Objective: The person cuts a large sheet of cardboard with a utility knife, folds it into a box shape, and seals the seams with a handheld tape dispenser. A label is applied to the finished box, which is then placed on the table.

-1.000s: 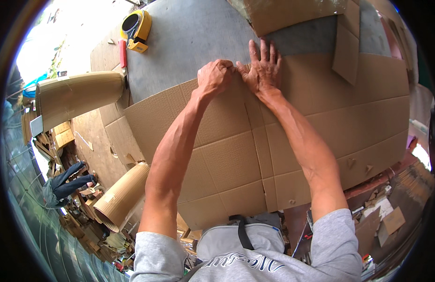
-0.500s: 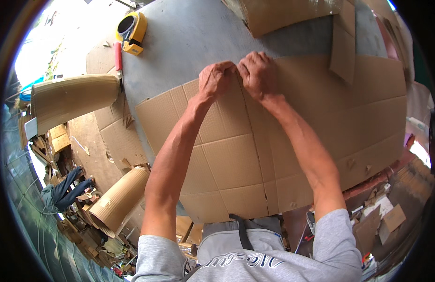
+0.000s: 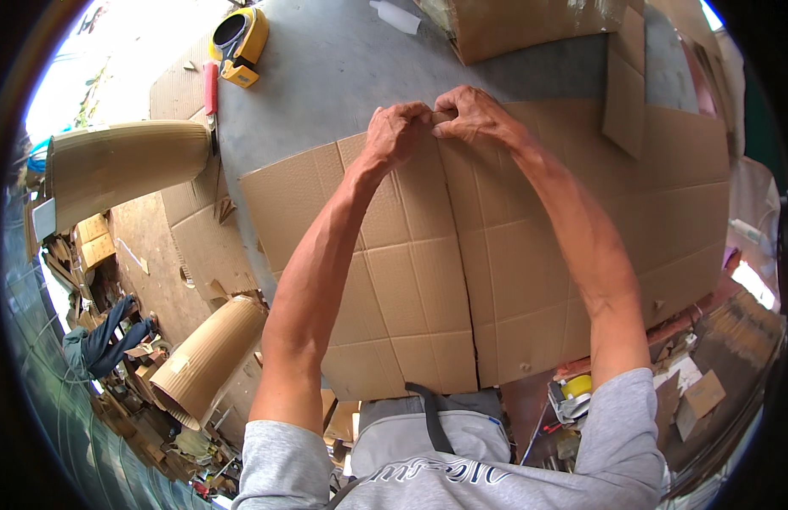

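A large flattened cardboard sheet [image 3: 496,255] lies on a grey table [image 3: 326,76], with a slit running down its middle toward me. My left hand [image 3: 396,132] and my right hand [image 3: 470,115] meet at the far end of that slit, fingers curled and pinching the cardboard's far edge. The fingertips of both hands touch each other there. What lies between the fingers is hidden.
A yellow tape dispenser [image 3: 239,44] and a red-handled tool [image 3: 210,89] lie at the table's far left. More cardboard pieces [image 3: 530,25] rest at the far side. Rolled corrugated cardboard [image 3: 122,166] and another roll [image 3: 202,357] lie left, amid scraps on the floor.
My right hand was spread flat on the cardboard a second ago; its fingers have since curled. Both hands now pinch the far edge together.
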Demonstrator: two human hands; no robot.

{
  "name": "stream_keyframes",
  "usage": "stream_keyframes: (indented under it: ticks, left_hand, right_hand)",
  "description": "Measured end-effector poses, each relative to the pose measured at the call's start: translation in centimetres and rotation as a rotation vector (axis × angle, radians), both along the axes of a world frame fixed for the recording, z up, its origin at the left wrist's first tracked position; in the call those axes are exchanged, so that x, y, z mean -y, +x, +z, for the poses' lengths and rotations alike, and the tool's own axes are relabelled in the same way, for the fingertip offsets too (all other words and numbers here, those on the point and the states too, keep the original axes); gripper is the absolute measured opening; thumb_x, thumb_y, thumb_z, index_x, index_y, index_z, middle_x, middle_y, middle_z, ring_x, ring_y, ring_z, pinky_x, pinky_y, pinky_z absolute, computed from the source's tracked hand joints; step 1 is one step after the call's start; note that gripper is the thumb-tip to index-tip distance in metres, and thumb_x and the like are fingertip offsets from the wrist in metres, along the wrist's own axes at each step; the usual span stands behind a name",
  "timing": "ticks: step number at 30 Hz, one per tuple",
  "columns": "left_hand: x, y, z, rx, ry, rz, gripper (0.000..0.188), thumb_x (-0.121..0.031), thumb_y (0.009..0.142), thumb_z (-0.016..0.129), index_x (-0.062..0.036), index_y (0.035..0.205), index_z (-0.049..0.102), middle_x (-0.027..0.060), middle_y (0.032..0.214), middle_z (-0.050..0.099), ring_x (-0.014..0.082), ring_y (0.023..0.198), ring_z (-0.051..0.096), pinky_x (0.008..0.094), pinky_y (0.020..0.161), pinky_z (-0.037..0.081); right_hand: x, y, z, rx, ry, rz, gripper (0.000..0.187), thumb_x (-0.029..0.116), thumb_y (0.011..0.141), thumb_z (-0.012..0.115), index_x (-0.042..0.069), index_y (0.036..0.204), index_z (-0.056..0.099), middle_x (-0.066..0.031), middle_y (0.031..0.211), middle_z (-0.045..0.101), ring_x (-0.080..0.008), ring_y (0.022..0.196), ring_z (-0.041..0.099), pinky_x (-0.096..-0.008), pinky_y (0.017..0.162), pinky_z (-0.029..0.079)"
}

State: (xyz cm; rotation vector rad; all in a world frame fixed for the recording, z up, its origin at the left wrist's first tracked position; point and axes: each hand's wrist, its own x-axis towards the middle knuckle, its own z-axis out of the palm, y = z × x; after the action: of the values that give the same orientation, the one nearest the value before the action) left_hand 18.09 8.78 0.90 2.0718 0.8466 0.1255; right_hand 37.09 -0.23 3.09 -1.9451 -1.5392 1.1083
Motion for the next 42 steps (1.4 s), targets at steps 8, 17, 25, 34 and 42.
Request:
stream_keyframes:
  ticks: [8,17,25,34,42]
  left_hand:
    - [0.1,0.2,-0.2,0.007,0.005,0.027,0.018,-0.022,0.100,0.060,-0.0075,0.099,0.070,0.0130,0.078,0.059,0.0227,0.072,0.054,0.0382,0.071,0.049]
    - [-3.5,-1.5,-4.2,0.237,-0.898,0.154,0.026,-0.017,0.101,0.060,-0.0013,0.113,0.076,-0.0041,0.095,0.070,0.0109,0.076,0.061,0.0256,0.064,0.049]
    - [-4.4,-0.4,-4.0,0.068,-0.191,-0.109,0.030,-0.032,0.105,0.068,-0.0020,0.101,0.073,-0.0065,0.083,0.058,0.0084,0.079,0.049,0.0283,0.070,0.043]
    - [-9.2,1.2,-6.3,-0.247,0.166,-0.294,0.045,-0.042,0.109,0.056,0.0001,0.102,0.070,0.0122,0.083,0.061,0.0219,0.081,0.050,0.0393,0.081,0.045]
    - [0.5,-2.8,-6.2,-0.069,0.956,0.014,0.058,-0.042,0.095,0.078,-0.0227,0.147,0.061,0.0141,0.147,0.059,0.0393,0.135,0.054,0.0596,0.108,0.043]
  right_hand:
    - [-0.1,-0.4,-0.9,-0.012,-0.025,-0.059,0.030,0.031,0.072,0.080,0.007,0.087,0.074,-0.0105,0.077,0.072,-0.0254,0.078,0.070,-0.0402,0.083,0.054]
    - [5.6,-5.7,1.1,0.489,0.761,-0.549,0.034,0.011,0.076,0.083,0.005,0.108,0.073,-0.0172,0.122,0.064,-0.0400,0.120,0.058,-0.0503,0.106,0.047]
    - [33.1,-24.2,7.6,-0.056,0.459,-0.990,0.020,-0.007,0.092,0.067,0.001,0.110,0.069,-0.0168,0.113,0.068,-0.0336,0.104,0.070,-0.0394,0.086,0.058]
    - [67.9,-35.0,9.2,0.396,-0.094,-1.897,0.026,0.013,0.095,0.077,-0.002,0.113,0.066,-0.0101,0.101,0.067,-0.0195,0.090,0.065,-0.0361,0.081,0.054]
    - [74.4,-29.3,3.7,0.533,-0.276,-1.601,0.050,0.014,0.083,0.084,-0.004,0.120,0.055,-0.0232,0.113,0.060,-0.0372,0.106,0.061,-0.0475,0.095,0.050]
